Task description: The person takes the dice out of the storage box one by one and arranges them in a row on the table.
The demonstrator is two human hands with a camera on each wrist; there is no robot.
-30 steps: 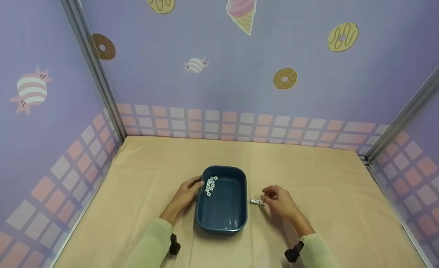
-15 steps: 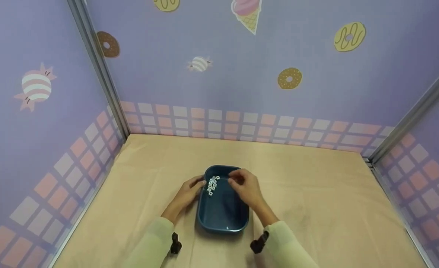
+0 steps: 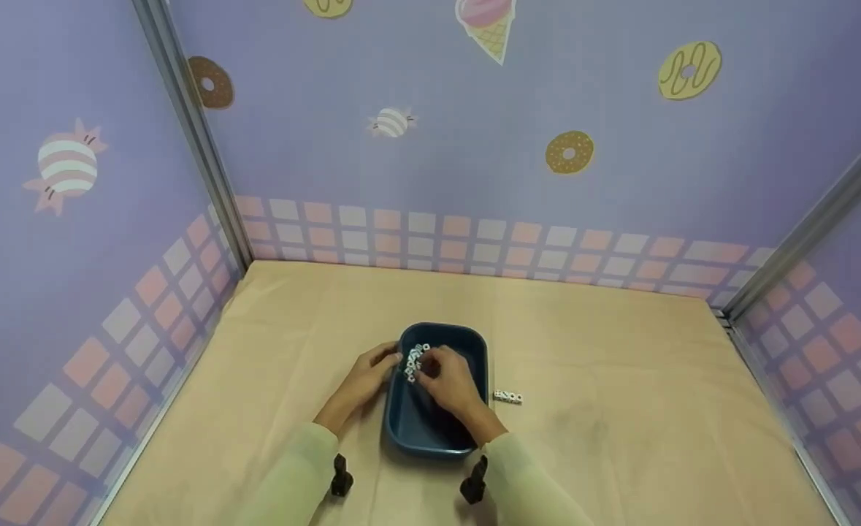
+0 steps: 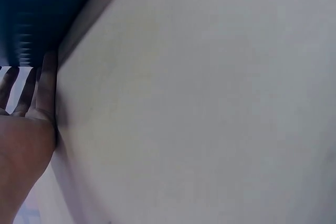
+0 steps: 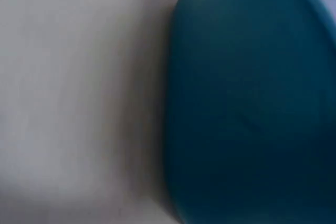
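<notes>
The tray (image 3: 410,420) is dark blue, the cubes (image 3: 507,397) dark-marked white, the cloth (image 3: 620,372) tan.

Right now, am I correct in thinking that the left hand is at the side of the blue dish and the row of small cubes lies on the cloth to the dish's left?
Not quite: the head view shows the row of small cubes on the cloth to the right of the blue dish.

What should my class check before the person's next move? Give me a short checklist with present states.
1. Left hand touching blue tray: ok, at its left side.
2. Right hand near the white cubes inside: ok.
3. Cube pinched by right hand: cannot tell, any grip is hidden.
4. Row of cubes lined up on the cloth: ok, right of the tray.
5. Cubes inside spread apart: not ok, bunched along the left.
</notes>
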